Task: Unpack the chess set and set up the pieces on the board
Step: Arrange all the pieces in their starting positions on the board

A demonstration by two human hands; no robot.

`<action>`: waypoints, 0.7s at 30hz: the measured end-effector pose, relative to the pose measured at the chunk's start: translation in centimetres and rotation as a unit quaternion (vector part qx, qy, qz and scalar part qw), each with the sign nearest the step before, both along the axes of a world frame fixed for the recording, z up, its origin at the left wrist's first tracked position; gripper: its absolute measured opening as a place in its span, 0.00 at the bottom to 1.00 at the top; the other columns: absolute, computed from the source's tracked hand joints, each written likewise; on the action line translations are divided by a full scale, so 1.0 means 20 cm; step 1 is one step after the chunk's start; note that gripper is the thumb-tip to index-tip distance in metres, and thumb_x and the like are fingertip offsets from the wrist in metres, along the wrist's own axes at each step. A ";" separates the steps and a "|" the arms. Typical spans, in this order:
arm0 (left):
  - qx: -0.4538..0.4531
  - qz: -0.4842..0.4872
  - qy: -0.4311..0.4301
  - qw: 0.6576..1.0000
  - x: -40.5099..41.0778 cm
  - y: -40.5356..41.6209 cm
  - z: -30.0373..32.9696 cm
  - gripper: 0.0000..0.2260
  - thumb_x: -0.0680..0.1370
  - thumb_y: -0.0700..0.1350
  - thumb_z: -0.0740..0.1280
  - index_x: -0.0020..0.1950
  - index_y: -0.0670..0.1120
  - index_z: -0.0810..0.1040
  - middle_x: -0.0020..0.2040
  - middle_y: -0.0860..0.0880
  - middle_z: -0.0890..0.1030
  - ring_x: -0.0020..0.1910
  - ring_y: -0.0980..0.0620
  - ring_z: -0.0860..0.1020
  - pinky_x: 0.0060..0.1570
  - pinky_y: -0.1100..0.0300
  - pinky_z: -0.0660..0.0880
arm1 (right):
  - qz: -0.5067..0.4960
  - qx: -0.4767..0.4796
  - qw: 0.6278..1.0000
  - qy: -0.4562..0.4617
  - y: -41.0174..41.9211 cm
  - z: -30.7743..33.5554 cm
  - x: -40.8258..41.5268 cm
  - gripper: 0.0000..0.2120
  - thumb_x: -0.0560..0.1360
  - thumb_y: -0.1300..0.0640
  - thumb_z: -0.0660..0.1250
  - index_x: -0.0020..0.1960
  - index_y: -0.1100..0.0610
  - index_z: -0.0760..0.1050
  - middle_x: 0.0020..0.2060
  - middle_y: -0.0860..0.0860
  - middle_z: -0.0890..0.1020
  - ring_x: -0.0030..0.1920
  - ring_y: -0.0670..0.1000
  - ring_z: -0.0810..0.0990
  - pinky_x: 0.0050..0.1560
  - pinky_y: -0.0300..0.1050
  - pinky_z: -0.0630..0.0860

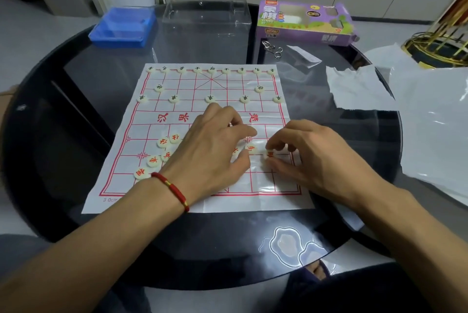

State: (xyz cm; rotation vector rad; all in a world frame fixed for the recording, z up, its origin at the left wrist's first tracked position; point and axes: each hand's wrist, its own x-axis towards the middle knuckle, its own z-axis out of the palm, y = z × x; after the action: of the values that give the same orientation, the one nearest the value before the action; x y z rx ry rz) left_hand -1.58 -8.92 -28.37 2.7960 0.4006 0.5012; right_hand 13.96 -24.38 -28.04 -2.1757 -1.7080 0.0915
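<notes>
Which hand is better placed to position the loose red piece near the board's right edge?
Right. The right hand already pinches that red piece; the left hand touches pieces nearer the middle.

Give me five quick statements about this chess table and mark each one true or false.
1. The black-lettered pieces stand in ordered rows on the far side of the paper board. True.
2. The red-lettered pieces are all lined up on the near edge row. False: they lie in a loose cluster, not yet placed.
3. The right hand pinches a red-lettered piece on the board. True.
4. The purple box stands left of the blue tray. False: it is at the far right, the tray at the far left.
5. The left hand wears a red bracelet at the wrist. True.
</notes>
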 end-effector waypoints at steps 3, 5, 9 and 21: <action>0.007 0.011 -0.025 1.000 -0.06 0.02 0.00 0.13 0.76 0.43 0.69 0.60 0.49 0.83 0.50 0.51 0.77 0.54 0.51 0.70 0.52 0.61 0.67 | 0.028 -0.004 1.000 0.003 -0.04 0.01 -0.05 0.13 0.75 0.36 0.66 0.49 0.45 0.78 0.44 0.41 0.77 0.44 0.43 0.74 0.43 0.47 0.78; 0.004 0.020 -0.033 0.999 -0.11 0.03 0.02 0.12 0.76 0.42 0.69 0.58 0.48 0.83 0.49 0.51 0.77 0.53 0.53 0.69 0.51 0.65 0.63 | 0.050 -0.002 0.999 -0.003 -0.06 0.01 -0.11 0.15 0.74 0.34 0.65 0.46 0.45 0.77 0.42 0.41 0.76 0.44 0.43 0.73 0.40 0.45 0.78; -0.008 0.050 -0.021 0.999 -0.16 0.08 0.05 0.12 0.76 0.43 0.69 0.58 0.49 0.83 0.50 0.52 0.78 0.53 0.55 0.67 0.52 0.64 0.63 | 0.069 -0.013 0.997 -0.046 -0.05 -0.02 -0.20 0.19 0.74 0.31 0.65 0.46 0.47 0.75 0.43 0.43 0.77 0.45 0.47 0.76 0.37 0.48 0.79; -0.012 0.062 -0.017 0.998 -0.29 0.13 0.06 0.13 0.76 0.42 0.68 0.59 0.49 0.83 0.50 0.52 0.79 0.54 0.55 0.68 0.54 0.64 0.63 | 0.059 -0.041 0.997 -0.035 -0.08 -0.01 -0.23 0.17 0.77 0.34 0.62 0.58 0.43 0.77 0.51 0.40 0.76 0.51 0.43 0.77 0.44 0.45 0.80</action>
State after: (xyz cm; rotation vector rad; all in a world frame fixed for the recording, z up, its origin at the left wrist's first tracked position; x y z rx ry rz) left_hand -7.30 -6.23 -27.24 2.7479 0.5727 0.5653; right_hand 9.44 -26.06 -28.21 -2.1578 -1.9016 0.1195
